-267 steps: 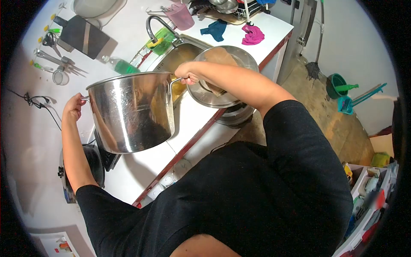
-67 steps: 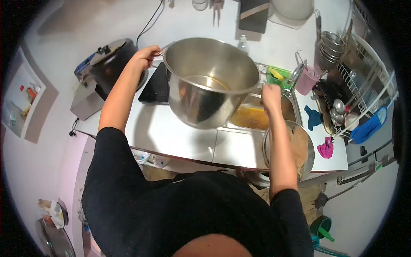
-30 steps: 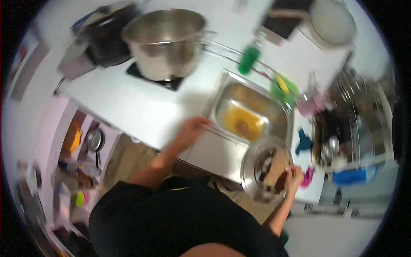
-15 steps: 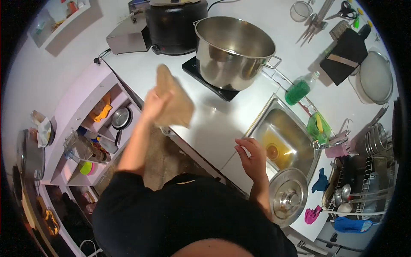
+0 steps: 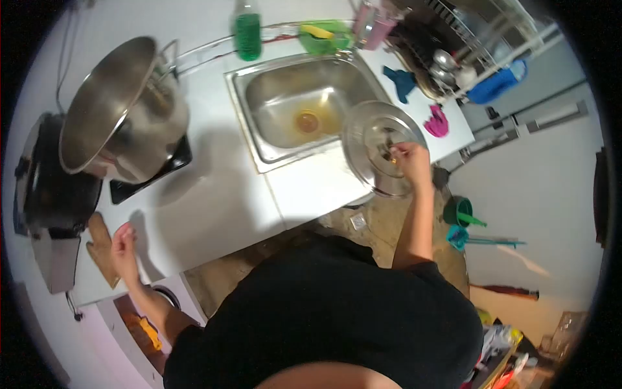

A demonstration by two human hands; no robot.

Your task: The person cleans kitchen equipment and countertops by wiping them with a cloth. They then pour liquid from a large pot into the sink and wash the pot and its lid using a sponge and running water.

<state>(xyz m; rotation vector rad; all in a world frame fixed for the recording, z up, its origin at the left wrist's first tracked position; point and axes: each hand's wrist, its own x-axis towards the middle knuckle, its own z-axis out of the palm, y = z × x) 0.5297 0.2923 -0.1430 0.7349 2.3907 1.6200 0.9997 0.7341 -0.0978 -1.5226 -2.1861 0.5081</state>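
Note:
My right hand (image 5: pixel 413 163) is closed on the knob of a round steel pot lid (image 5: pixel 364 162), which overlaps the sink's near right corner and the counter edge. A brown oven mitt (image 5: pixel 102 254) lies on the counter at the left. Just beside it is my left hand (image 5: pixel 124 249), empty, with its fingers loosely bent and apart. The large steel stockpot (image 5: pixel 146 123) stands uncovered on a black flat cooker (image 5: pixel 165 170).
The steel sink (image 5: pixel 256 155) holds some yellowish liquid. Behind it stand a green soap bottle (image 5: pixel 247 35) and a green sponge holder (image 5: pixel 317 42). Blue (image 5: pixel 400 83) and pink cloths (image 5: pixel 437 122) lie right of the sink. A black round cooker (image 5: pixel 61 188) is at far left.
The view has swung to the right. My left hand has put the oven mitt down on the counter and let go. My right hand has taken hold of the lid's knob.

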